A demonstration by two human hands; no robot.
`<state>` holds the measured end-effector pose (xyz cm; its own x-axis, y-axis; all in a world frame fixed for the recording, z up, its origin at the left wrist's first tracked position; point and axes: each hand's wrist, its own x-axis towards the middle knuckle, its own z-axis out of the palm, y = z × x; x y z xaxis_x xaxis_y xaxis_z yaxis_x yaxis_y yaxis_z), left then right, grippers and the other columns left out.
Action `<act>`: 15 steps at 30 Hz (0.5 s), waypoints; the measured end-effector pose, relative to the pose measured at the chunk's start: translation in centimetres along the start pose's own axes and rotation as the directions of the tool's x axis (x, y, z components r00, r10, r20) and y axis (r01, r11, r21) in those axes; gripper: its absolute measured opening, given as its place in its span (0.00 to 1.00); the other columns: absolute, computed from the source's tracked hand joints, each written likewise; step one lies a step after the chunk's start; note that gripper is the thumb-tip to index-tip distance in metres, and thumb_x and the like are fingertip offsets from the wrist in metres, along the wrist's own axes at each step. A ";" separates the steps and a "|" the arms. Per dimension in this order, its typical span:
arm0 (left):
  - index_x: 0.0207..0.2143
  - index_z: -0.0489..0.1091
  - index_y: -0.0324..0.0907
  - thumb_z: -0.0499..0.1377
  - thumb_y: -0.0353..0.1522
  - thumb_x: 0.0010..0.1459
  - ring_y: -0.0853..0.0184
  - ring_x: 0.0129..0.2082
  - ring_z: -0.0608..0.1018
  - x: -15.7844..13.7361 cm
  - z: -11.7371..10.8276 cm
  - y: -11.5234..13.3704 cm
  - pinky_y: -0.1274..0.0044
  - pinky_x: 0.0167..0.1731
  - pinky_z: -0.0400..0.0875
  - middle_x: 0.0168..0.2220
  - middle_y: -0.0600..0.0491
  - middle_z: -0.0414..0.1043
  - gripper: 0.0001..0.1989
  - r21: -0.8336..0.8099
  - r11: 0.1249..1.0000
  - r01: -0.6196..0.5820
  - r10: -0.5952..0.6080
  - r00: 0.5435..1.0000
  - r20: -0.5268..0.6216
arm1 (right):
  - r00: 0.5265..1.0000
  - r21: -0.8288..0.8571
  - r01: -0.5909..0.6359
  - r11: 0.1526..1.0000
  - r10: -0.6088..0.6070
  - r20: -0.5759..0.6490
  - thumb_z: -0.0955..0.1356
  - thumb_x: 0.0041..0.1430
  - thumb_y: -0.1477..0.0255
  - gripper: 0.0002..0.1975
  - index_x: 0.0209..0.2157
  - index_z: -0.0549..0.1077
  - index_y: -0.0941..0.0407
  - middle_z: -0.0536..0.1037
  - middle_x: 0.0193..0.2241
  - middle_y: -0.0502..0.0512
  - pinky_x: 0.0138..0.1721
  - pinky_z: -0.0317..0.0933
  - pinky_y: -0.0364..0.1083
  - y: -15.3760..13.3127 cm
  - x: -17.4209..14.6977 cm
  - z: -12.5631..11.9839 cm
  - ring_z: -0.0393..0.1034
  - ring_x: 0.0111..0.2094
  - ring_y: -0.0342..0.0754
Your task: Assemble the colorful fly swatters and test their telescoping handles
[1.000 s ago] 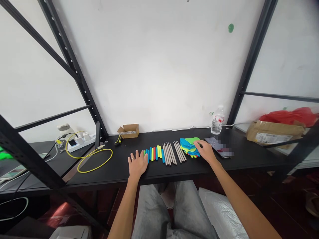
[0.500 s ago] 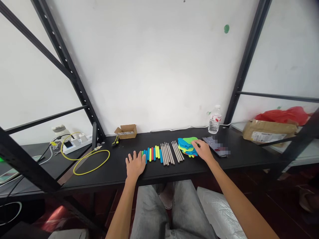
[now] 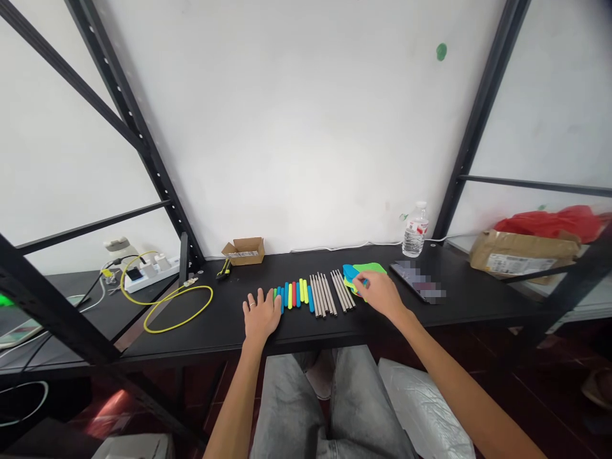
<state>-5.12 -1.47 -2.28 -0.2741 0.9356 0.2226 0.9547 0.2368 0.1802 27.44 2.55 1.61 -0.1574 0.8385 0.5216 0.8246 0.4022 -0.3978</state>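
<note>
My left hand [image 3: 261, 313] lies flat on the black tabletop with fingers spread, its thumb side against the left end of a row of coloured handle-like sticks [image 3: 294, 296] in green, blue, yellow and red. To their right are two groups of thin metal rods [image 3: 323, 296]. My right hand [image 3: 378, 292] is over a pile of flat mesh pieces resembling fly swatter heads [image 3: 375, 267], in green, blue and yellow. Its fingertips are pinched at the edge of a blue fly swatter head [image 3: 350, 272]. The hand hides most of the pile's lower part.
A phone [image 3: 415, 282] lies right of the pile, with a water bottle [image 3: 415, 230] behind it. Farther left are a small open carton [image 3: 246, 251], a yellow-black cutter [image 3: 224, 270] and a looped yellow cable [image 3: 210, 299]. Black shelf posts [image 3: 157, 172] rise at both sides.
My right hand has moved left and down across the pile, from the green piece to the blue one, covering more of it. My left hand stays in place. The view has shifted slightly.
</note>
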 end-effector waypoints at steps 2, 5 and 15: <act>0.64 0.59 0.46 0.39 0.46 0.66 0.41 0.66 0.54 0.0 0.0 0.0 0.53 0.61 0.47 0.67 0.43 0.54 0.30 -0.002 1.000 0.002 -0.002 1.000 -0.001 | 0.988 -0.100 -0.006 0.995 0.022 0.154 0.64 0.60 0.68 0.11 0.30 0.76 0.53 0.78 0.30 0.54 0.32 0.57 0.44 -2.1 -0.1 0.3 0.72 0.33 0.49; 0.64 0.60 0.46 0.39 0.46 0.66 0.41 0.66 0.55 0.0 -0.1 0.0 0.53 0.61 0.48 0.67 0.43 0.54 0.30 -0.008 1.000 0.001 -0.001 1.000 -0.002 | 0.945 -0.207 0.001 0.978 0.067 0.321 0.64 0.60 0.69 0.10 0.30 0.77 0.54 0.78 0.30 0.57 0.32 0.58 0.44 -4.5 0.1 1.2 0.73 0.35 0.52; 0.64 0.59 0.46 0.39 0.47 0.66 0.40 0.66 0.53 -0.1 -0.2 0.0 0.54 0.62 0.46 0.67 0.43 0.52 0.30 -0.029 1.000 0.003 -0.003 1.000 0.007 | 0.871 -0.403 -0.009 0.915 0.205 0.446 0.67 0.50 0.80 0.14 0.40 0.78 0.61 0.78 0.37 0.69 0.35 0.64 0.48 -8.0 2.8 2.1 0.75 0.41 0.60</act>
<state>-5.11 -1.66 -2.09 -0.2762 0.9368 0.2149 0.9500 0.2323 0.2086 19.23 2.42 4.68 -0.2105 0.9769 0.0363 0.9751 0.2124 -0.0642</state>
